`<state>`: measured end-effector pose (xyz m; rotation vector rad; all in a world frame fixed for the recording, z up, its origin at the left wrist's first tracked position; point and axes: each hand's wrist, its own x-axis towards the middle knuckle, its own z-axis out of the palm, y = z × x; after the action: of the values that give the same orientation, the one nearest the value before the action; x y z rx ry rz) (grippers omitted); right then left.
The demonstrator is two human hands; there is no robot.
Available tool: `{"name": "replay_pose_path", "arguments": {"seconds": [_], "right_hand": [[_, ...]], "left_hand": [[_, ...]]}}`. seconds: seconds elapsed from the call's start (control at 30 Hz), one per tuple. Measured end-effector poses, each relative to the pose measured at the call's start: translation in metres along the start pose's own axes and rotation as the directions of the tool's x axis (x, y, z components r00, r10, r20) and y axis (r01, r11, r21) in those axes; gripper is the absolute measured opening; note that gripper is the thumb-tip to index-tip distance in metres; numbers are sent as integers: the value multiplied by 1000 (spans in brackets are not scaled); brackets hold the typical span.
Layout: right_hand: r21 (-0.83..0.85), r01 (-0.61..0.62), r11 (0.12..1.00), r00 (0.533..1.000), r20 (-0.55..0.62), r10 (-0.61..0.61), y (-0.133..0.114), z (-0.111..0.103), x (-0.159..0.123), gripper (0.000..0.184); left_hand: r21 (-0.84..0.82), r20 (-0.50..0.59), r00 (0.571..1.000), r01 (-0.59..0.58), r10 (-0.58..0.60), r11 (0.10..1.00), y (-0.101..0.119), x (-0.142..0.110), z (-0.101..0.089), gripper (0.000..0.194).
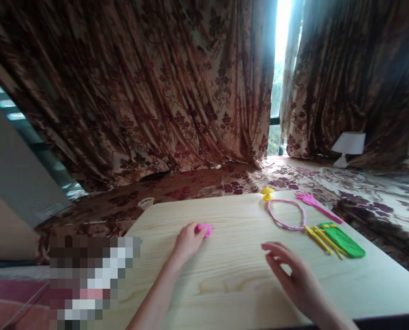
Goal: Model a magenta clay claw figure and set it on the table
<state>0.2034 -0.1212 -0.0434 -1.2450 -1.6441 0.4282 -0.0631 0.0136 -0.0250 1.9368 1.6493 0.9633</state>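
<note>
My left hand (188, 240) is closed around a small bright pink piece (205, 230) at the middle of the wooden table (231, 270). Its kind is not clear, as the fingers cover part of it. Held above the table's right half, my right hand (288, 270) is empty, with thumb and fingers apart. Beyond it lie a pink twisted ring (286, 228), two thin yellow sticks or tools (323, 240) and a flat green rounded slab (343, 239) with small yellow bits at its top.
A pink hand-shaped stick (317, 206) and a yellow mushroom-like piece (267, 193) lie along the far right edge. Behind the table is a ledge with floral cloth (231, 178), a white lamp (349, 144) and patterned curtains (177, 82). A pixelated patch covers the lower left.
</note>
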Motion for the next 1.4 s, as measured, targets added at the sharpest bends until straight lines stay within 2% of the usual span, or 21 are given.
{"name": "replay_pose_path", "arguments": {"seconds": [0.07,0.13,0.17,0.27,0.43,0.6,0.77,0.9,1.0,1.07,1.17,1.3,1.4], "right_hand": [[231,-61,971,995,-65,78,-15,37,4,30],[421,-154,894,972,-98,214,-22,58,9,34],[440,-163,883,965,-115,235,-23,63,11,37],[441,-137,887,964,-146,222,-26,66,7,39],[407,-44,912,981,-153,116,-37,61,-4,25],[384,-6,923,988,-142,65,-42,61,-6,28],[383,56,922,997,-78,-28,-47,59,-11,22],[422,26,906,999,-40,-10,-43,63,-10,28],[441,-5,898,999,-37,24,-39,67,-7,37],[438,-11,899,999,-33,28,-39,67,-7,39],[413,3,911,999,-35,13,-47,62,-11,37],[364,53,930,998,-39,-42,-59,55,-18,33],[341,59,938,998,-41,-48,-60,56,-18,27]], "left_hand": [[-194,23,998,-49,54,980,18,-23,9,28],[-378,45,994,-79,104,922,36,-46,18,34],[-453,52,992,-81,118,888,43,-57,23,36],[-606,46,993,-62,113,793,53,-85,36,40],[-726,16,999,-18,44,688,46,-111,47,46],[-769,77,996,32,43,639,40,-115,43,52],[-789,-11,999,10,-30,615,42,-114,44,57],[-790,16,1000,7,9,613,50,-120,41,59],[-779,50,997,-1,63,627,56,-124,38,58],[-769,24,997,-32,78,638,57,-125,38,55],[-762,-19,997,-64,76,644,58,-125,40,49],[-751,-12,996,-65,85,657,61,-129,40,44],[-698,16,990,-88,138,710,64,-132,38,40]]}}
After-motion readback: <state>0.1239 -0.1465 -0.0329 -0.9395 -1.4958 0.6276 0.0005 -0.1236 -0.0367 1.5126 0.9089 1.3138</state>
